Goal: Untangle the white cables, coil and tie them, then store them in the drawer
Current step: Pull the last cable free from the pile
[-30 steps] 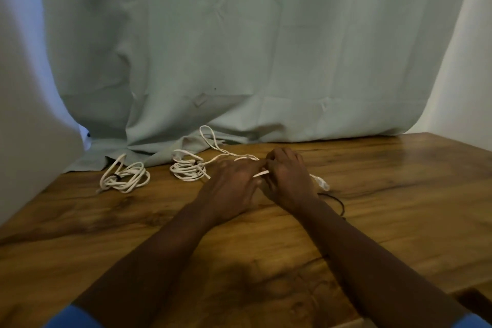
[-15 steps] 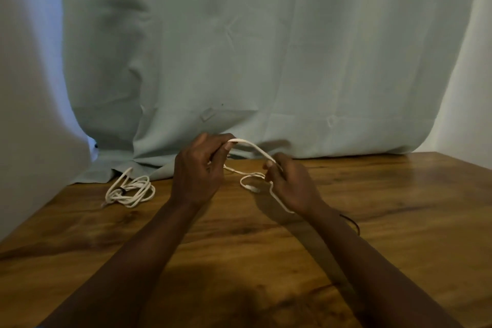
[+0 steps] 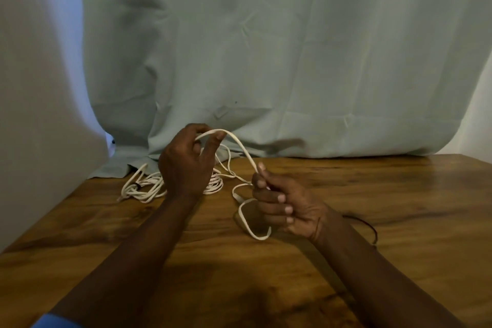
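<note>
A wooden table [image 3: 346, 261] with dark grain fills the lower half of the view. Behind it hangs a pale green cloth [image 3: 266, 61], and its lower edge lies on the table at 12 o'clock. A white surface [image 3: 34, 88] stands at 9 o'clock.

The left hand [image 3: 186, 165] is raised and pinches a white cable [image 3: 241, 146] between thumb and fingers. From there the cable arcs toward 4 o'clock to the right hand [image 3: 287, 208], which is closed around it; a loop hangs below this hand over the table.

Two cable bundles lie on the table at 11 o'clock: one bundle [image 3: 141, 186] is in full view, the other bundle [image 3: 215, 184] is partly hidden by the left hand. A thin dark cord [image 3: 371, 226] shows beside the right forearm at 3 o'clock.
</note>
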Tool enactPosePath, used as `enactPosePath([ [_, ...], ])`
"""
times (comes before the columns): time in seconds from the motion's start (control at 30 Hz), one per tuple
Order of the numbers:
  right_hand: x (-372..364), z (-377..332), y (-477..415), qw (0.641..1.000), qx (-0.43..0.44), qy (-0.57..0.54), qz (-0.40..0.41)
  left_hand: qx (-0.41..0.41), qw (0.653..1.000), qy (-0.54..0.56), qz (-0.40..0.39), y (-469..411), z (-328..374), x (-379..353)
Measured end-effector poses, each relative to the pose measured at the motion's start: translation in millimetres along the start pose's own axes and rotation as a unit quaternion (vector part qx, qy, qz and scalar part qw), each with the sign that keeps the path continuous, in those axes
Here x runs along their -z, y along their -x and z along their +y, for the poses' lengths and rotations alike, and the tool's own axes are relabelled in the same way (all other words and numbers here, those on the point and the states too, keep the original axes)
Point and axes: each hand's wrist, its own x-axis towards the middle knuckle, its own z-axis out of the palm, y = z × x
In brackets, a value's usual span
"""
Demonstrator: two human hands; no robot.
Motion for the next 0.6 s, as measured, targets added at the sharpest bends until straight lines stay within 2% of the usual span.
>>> enactPosePath([
  [0.1, -7.9, 9.4, -1.2, 0.998, -0.036, 0.049, -0.013, 0.096, 0.995, -0.006, -0.009, 3.3, -1.0, -3.5],
  [0.2, -18.0, 9.4, -3.1, 0.994, -0.005, 0.106, 0.006, 0.088, 0.995, -0.042, -0.028, 10.1, -2.5, -10.7],
  [0.27, -26.8, 0.3, -5.3, 0.992, 0.068, 0.100, 0.033, 0.020, 0.992, -0.111, -0.059, 16.3, -3.2, -15.4],
  [0.33, -37.3, -14.6, -9.4, 0.984, 0.154, 0.062, 0.066, -0.076, 0.971, -0.183, -0.130, 25.7, -3.6, -20.6],
  [0.43, -48.5, -38.2, -17.6, 0.962, 0.244, 0.042, 0.116, -0.156, 0.941, -0.205, -0.219, 36.1, 1.1, -27.4],
  [0.5, -47.6, -49.2, -23.3, 0.935, 0.295, 0.092, 0.173, -0.190, 0.933, -0.175, -0.250, 39.5, 9.3, -30.2],
  [0.6, -32.7, -57.0, -29.8, 0.870, 0.364, 0.208, 0.260, -0.225, 0.911, -0.139, -0.317, 45.5, 21.7, -31.6],
])
